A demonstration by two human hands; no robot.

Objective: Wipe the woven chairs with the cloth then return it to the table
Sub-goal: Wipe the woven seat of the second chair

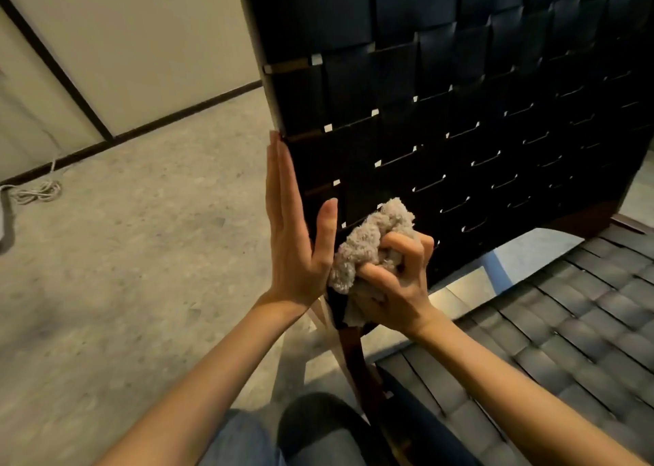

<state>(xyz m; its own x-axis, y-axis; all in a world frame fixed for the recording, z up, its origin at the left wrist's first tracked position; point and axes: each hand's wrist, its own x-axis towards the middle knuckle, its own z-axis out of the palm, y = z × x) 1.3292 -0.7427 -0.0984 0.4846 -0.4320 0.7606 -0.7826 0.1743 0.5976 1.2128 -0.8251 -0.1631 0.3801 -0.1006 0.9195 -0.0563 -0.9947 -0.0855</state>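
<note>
A dark woven chair fills the right half of the head view; its backrest (pixel 460 94) stands upright and its woven seat (pixel 566 341) spreads out at the lower right. My right hand (pixel 396 281) grips a bunched beige fluffy cloth (pixel 368 242) and holds it against the lower left part of the backrest. My left hand (pixel 293 235) lies flat with straight fingers along the backrest's left side edge, thumb raised beside the cloth. The table is not in view.
Grey concrete floor (pixel 141 253) stretches to the left. A pale wall with a dark baseboard (pixel 184 115) runs behind, with a coiled white cable (pixel 39 191) at the far left. My knee in jeans (pixel 247 441) and a dark shoe (pixel 318 426) show at the bottom.
</note>
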